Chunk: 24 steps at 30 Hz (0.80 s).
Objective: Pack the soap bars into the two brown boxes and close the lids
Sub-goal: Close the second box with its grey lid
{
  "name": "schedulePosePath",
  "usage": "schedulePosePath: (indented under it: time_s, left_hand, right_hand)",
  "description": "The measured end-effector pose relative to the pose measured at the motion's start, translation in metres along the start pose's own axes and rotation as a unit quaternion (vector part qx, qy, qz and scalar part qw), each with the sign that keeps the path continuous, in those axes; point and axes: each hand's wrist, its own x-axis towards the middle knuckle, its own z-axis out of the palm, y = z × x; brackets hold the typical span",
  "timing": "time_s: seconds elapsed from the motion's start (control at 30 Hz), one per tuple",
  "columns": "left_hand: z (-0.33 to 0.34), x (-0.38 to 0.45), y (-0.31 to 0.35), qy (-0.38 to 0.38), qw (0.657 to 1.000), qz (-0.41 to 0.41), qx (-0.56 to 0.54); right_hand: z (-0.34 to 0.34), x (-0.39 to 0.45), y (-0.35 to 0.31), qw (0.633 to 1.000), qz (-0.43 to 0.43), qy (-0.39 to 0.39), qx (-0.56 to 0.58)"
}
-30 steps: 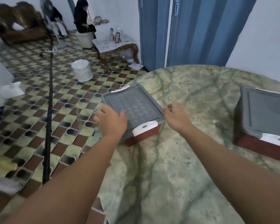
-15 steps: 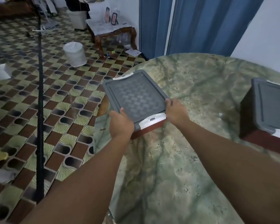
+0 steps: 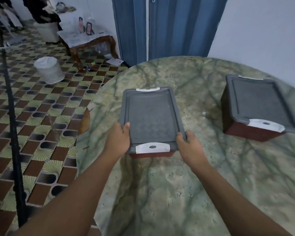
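Lidded brown box (image 3: 151, 116) now swung square-on and nearer, left hand (image 3: 117, 142) and right hand (image 3: 189, 145) clamped on its near corners; second box (image 3: 255, 106) shut, packing apparently finished.

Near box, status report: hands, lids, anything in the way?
Left hand and right hand gripping near box by its sides. Both lids on; far box untouched. No soap visible. Table otherwise bare.

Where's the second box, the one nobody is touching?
In the head view, the second brown box sits lid-closed on the right side of the marble table, apart from the box held between both hands.
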Motion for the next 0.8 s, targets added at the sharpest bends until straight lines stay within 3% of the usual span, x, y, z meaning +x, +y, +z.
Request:
schedulePosePath:
  time_s: [0.33,0.8]
  left_hand:
    - [0.055,-0.015,0.047,-0.07,0.995,0.066,0.026]
    - [0.095,0.05,0.089,-0.076,0.989,0.112,0.054]
  right_hand:
    - [-0.053,-0.035,0.04,0.991,0.068,0.096,0.06]
    - [-0.065,0.025,0.034,0.987,0.073,0.124,0.068]
